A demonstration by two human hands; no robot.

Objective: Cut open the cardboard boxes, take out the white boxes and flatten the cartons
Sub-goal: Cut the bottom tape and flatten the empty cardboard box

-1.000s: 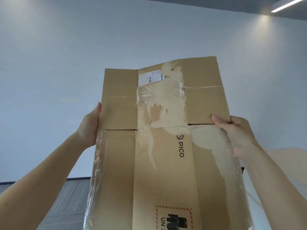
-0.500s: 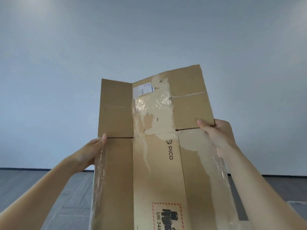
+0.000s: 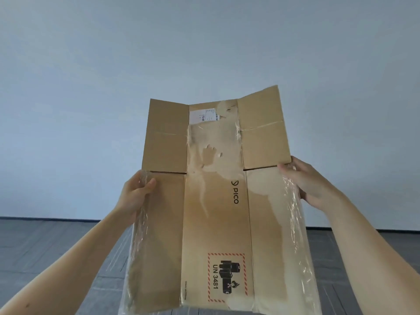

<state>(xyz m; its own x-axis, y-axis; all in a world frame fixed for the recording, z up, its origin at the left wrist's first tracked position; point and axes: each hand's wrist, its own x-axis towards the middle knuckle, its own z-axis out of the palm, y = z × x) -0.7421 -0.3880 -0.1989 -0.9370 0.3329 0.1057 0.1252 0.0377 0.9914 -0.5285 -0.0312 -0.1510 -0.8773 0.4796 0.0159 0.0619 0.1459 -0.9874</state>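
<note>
The left grip (image 3: 136, 196) has slid down. A second ago it held the upper flap's edge; now it clasps the carton (image 3: 216, 223) at about nine o'clock, just below the flap slot, with the thumb on the front over the loose plastic film (image 3: 295, 223). Its fingers are out of sight behind the board.

The carton itself, collapsed and with its flaps spread flat at twelve o'clock, has come lower. The ceiling light is gone from view and the grey floor (image 3: 45, 258) now shows beneath the wall (image 3: 204, 53). I take this to mean the flattening of this carton is as good as done and it is being brought down to be set aside.

The right grip (image 3: 311, 185) keeps its place at three o'clock, fingers curled round the edge where flap meets panel.

The carton's six o'clock end is cut off by the frame, and its back face is hidden. The print on the shipping label (image 3: 203, 115) is too small to read. No white boxes, cutter or counter are in view.
</note>
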